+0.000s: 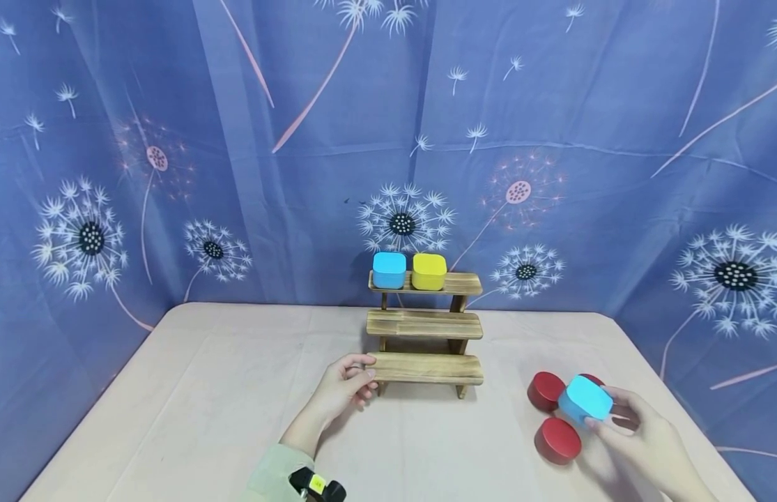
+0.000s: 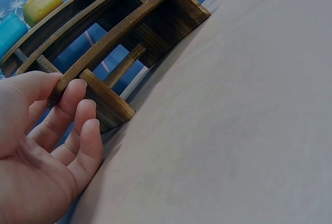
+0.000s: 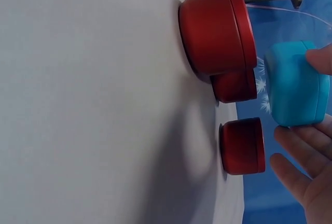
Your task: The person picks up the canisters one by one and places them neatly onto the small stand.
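My left hand (image 1: 339, 390) pinches the left end of the lowest step of a three-tier wooden stand (image 1: 426, 367); thumb and forefinger meet round the board's edge in the left wrist view. On the top step sit a blue box (image 1: 389, 270) and, beside it on the right, a yellow box (image 1: 429, 272). My right hand (image 1: 642, 431) grips another blue box (image 3: 295, 83) between thumb and fingers, raised above the table. Close about it stand three round red tins: a near tin (image 1: 558, 440), a left tin (image 1: 546, 390), and one partly hidden behind the held box.
A pale cloth covers the table (image 1: 237, 390). Blue curtains (image 1: 313, 209) with dandelion prints hang behind and at both sides. The middle step (image 1: 424, 325) bears no box. A black strap device (image 1: 317, 484) sits on the left wrist.
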`<action>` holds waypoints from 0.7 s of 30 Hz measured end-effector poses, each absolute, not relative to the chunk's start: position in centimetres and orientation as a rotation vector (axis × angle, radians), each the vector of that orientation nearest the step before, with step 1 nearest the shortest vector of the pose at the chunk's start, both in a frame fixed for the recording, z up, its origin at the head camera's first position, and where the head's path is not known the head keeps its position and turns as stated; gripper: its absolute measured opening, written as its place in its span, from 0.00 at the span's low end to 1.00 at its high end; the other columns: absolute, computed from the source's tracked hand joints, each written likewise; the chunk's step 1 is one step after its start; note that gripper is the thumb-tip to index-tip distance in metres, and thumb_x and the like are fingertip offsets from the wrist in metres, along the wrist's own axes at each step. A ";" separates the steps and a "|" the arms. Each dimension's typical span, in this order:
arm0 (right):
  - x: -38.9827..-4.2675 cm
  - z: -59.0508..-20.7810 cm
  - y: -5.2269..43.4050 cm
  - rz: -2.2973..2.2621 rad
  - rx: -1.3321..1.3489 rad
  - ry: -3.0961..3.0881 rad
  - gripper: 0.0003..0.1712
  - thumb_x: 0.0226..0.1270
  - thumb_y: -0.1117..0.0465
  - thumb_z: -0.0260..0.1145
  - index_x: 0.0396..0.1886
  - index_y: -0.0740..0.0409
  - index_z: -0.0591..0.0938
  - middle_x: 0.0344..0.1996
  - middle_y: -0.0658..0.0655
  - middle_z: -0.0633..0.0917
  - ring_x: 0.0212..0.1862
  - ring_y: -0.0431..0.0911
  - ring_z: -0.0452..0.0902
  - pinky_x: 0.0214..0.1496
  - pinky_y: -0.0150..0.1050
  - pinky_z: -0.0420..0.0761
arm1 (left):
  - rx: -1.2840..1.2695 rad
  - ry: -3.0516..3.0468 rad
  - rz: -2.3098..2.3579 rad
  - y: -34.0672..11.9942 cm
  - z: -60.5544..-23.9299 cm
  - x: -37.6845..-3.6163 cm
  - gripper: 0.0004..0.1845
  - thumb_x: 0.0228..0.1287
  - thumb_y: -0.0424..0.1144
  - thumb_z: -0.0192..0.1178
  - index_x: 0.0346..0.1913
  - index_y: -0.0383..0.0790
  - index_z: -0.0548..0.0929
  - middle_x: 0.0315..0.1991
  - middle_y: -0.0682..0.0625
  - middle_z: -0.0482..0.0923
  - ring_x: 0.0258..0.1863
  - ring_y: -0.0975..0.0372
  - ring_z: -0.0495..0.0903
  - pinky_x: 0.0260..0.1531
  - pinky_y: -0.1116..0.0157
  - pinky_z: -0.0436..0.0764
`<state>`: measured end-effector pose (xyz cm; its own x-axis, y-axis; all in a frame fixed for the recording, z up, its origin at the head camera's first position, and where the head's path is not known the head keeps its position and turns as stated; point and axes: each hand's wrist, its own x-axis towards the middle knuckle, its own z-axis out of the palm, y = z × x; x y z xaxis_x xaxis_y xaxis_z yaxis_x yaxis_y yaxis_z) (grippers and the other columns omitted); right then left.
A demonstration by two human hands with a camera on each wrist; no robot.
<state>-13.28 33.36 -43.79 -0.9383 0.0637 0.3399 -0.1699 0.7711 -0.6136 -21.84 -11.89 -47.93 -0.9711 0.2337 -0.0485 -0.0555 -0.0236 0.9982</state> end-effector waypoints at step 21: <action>-14.3 -43.2 31.4 1.025 0.066 -2.630 0.31 0.54 0.57 0.73 0.57 0.60 0.74 0.40 0.36 0.82 0.39 0.19 0.73 0.38 0.14 0.75 | 0.199 2.040 2.104 -11.9 -48.2 -21.9 0.19 0.64 0.34 0.58 0.57 0.31 0.72 0.26 0.51 0.81 0.21 0.66 0.76 0.18 0.71 0.78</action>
